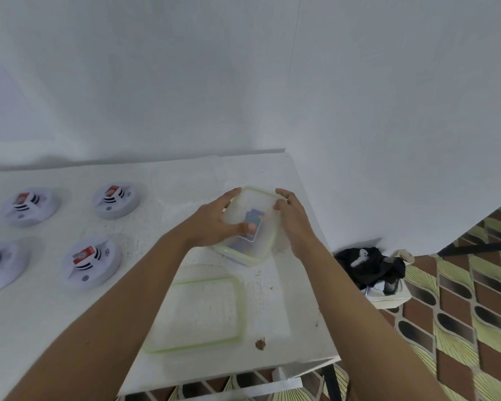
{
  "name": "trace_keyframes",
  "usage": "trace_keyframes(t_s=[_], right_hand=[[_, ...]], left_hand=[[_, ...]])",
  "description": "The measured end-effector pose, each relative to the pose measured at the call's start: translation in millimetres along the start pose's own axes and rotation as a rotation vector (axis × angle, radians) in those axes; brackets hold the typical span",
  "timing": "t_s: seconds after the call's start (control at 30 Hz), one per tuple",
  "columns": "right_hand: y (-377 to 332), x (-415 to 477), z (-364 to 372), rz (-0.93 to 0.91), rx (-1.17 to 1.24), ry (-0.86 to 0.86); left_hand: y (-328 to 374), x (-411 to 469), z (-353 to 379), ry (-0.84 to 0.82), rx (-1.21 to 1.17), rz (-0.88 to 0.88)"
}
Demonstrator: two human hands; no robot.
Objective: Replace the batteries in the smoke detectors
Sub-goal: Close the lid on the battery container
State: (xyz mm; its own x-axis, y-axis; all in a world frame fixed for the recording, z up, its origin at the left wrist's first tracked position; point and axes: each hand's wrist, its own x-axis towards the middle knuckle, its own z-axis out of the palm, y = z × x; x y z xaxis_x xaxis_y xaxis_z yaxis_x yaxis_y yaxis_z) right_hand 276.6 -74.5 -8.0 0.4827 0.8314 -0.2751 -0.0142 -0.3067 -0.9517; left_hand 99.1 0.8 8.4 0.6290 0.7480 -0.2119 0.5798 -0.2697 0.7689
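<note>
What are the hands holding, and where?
Both hold the clear plastic box: the left hand on its left side, the right hand on its right side.

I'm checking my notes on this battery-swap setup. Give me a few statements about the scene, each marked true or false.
1. The left hand and the right hand both hold the clear green-rimmed plastic box. True.
2. Four round white smoke detectors lie on the white table. True.
3. The smoke detectors lie to the right of the box. False: they lie to its left.
4. The flat clear green-edged lid lies on the table, nearer the camera than the box. True.
5. The black bag sits on the table. False: it rests on a small white stand beside the table.
</note>
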Motion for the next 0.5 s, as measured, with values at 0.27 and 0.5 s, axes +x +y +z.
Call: trace_keyframes(t_s=[0.27,0.5], right_hand=[[12.1,-25.1,6.4,-0.043,-0.057,-0.058],[18.5,-53.0,35.2,-0.111,-0.227,-0.12]], left_hand=[[-23.3,-20.8,-20.6,0.239,0.138,-0.076],[-41.4,-42.1,-24.3,0.518,0.151,-0.267]])
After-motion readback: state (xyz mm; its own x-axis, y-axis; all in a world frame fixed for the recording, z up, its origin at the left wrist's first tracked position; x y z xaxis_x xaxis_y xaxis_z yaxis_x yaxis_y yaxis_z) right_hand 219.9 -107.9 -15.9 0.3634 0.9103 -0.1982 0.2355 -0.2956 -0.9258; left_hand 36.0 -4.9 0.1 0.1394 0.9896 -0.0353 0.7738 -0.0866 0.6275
